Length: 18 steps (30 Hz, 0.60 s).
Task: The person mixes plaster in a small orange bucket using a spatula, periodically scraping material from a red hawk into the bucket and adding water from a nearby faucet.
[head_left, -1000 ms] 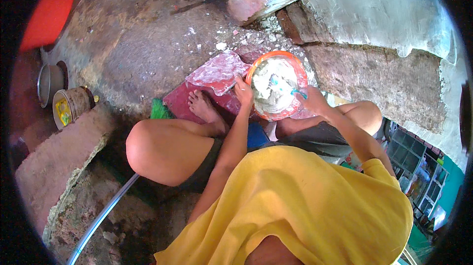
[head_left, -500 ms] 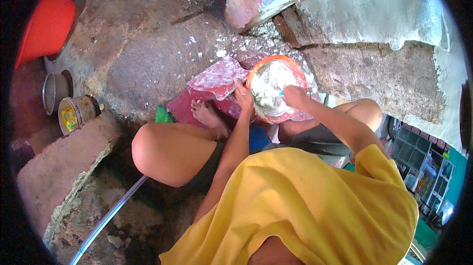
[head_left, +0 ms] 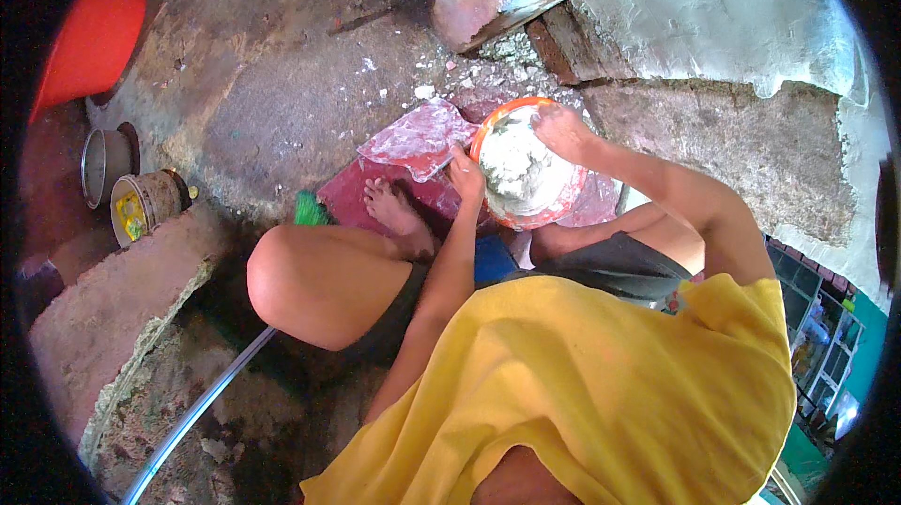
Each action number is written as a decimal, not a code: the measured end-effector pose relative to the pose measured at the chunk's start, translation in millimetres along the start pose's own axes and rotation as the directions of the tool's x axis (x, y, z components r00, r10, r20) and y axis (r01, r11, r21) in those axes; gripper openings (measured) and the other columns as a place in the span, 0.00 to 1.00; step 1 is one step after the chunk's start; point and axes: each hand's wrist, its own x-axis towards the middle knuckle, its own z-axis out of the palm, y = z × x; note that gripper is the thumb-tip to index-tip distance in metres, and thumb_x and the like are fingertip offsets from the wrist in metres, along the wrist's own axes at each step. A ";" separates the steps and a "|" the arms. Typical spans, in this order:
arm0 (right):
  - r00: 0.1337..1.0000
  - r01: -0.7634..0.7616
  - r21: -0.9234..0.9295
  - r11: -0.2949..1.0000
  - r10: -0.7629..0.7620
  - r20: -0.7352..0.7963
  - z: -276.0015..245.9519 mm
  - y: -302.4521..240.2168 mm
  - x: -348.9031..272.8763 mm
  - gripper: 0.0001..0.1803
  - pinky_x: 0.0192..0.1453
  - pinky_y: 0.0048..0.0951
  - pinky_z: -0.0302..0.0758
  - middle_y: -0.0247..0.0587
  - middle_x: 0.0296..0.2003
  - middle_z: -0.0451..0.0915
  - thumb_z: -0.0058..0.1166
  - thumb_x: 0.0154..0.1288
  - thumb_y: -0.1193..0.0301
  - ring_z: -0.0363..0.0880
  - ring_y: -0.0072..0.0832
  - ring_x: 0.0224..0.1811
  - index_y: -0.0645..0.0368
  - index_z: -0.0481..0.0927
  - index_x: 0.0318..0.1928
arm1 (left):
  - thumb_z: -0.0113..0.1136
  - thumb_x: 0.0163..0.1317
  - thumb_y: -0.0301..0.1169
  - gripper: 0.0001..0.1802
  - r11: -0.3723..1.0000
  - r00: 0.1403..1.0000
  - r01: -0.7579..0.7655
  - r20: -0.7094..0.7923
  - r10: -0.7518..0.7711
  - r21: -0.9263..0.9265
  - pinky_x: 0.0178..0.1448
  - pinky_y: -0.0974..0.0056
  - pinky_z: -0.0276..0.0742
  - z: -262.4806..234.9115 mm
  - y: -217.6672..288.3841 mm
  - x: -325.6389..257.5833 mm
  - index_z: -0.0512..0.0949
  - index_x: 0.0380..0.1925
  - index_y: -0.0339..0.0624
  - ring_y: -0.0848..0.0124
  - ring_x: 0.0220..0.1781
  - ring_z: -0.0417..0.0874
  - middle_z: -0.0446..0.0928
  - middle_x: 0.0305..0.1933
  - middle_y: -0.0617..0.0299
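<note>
An orange-rimmed bowl (head_left: 561, 201) with thick white paste (head_left: 514, 162) in it stands between my feet. My left hand (head_left: 466, 176) is closed at the bowl's left side, gripping its edge. Over the far right part of the bowl, my right hand (head_left: 566, 133) is closed in a fist. Whatever it grips is hidden by the fingers. A flat pinkish sheet (head_left: 418, 137), smeared with white, lies just left of the bowl, its near right end close to my left fingers. Beneath it a dark red surface (head_left: 349, 193) shows, with my bare left foot (head_left: 392, 206) on it.
White crumbs (head_left: 424, 92) litter the rough floor beyond the bowl. A concrete block (head_left: 713, 144) stands to the right. At left are a red tub (head_left: 94, 36), a metal pot (head_left: 105, 167) and a dirty bucket (head_left: 155, 203). A metal pole (head_left: 202, 411) and green bristles (head_left: 310, 209) lie near my left knee.
My right hand has moved from the bowl's middle right up to its far right rim. A bit of blue that showed at its fingers is now out of sight. My left hand has stayed in place.
</note>
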 end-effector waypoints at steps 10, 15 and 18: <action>0.964 -0.008 0.398 0.917 -0.098 0.246 28.9 14.3 -8.1 0.10 0.36 0.40 0.71 0.52 0.23 0.74 0.46 0.49 0.71 0.74 0.45 0.32 0.66 0.74 0.22 | 0.26 0.57 0.54 0.37 0.993 0.999 0.012 0.041 -0.017 0.116 0.53 0.53 0.57 -4.7 -5.7 -0.3 0.68 0.43 0.27 0.44 0.50 0.65 0.67 0.46 0.36; 0.977 -0.098 0.491 0.866 -0.009 0.212 28.9 -6.0 -36.4 0.09 0.31 0.40 0.72 0.53 0.19 0.74 0.45 0.47 0.72 0.76 0.45 0.27 0.67 0.75 0.21 | 0.24 0.61 0.45 0.28 0.996 0.998 0.048 0.045 -0.052 0.076 0.52 0.52 0.56 -1.8 1.9 -2.2 0.68 0.40 0.31 0.44 0.46 0.67 0.69 0.42 0.37; 0.967 -0.132 0.501 0.856 0.000 0.255 16.9 -18.2 -47.8 0.12 0.31 0.42 0.70 0.56 0.18 0.72 0.44 0.54 0.68 0.74 0.47 0.25 0.67 0.71 0.27 | 0.23 0.61 0.45 0.29 0.995 1.000 -0.003 -0.015 0.005 0.100 0.52 0.52 0.56 3.7 -6.9 -0.8 0.69 0.38 0.30 0.44 0.46 0.66 0.69 0.41 0.36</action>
